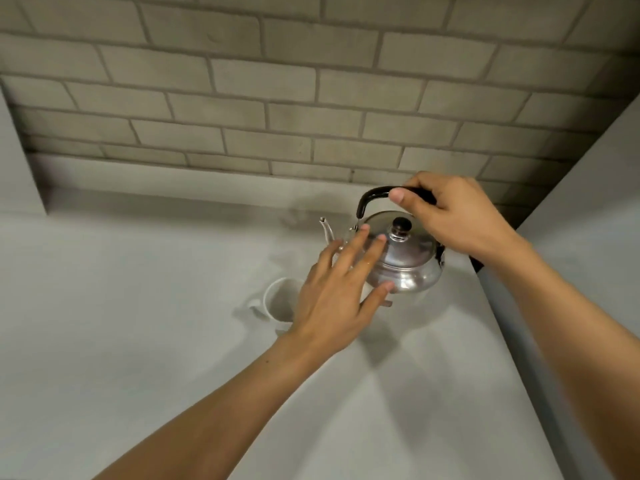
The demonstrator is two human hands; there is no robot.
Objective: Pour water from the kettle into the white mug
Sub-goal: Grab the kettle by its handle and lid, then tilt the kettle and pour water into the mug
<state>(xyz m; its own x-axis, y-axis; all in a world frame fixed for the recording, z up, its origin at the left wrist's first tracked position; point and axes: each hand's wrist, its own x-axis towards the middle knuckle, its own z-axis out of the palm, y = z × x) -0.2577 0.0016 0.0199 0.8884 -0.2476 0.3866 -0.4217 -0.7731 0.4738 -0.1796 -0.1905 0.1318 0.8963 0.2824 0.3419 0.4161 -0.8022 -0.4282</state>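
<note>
A shiny steel kettle (407, 258) with a black knob on its lid and a black arched handle sits on the white counter, its thin spout pointing left. My right hand (453, 216) is closed around the top of that handle. My left hand (341, 289) hovers with fingers spread against the kettle's left side, fingertips near the lid's edge. The white mug (277, 299) stands just left of and in front of the kettle, its handle to the left. My left hand covers the mug's right part.
The white counter (138, 306) runs back to a grey brick wall (277, 98). A white wall and a grey ledge (519, 323) close off the right side right behind the kettle. Another white wall stands at the far left.
</note>
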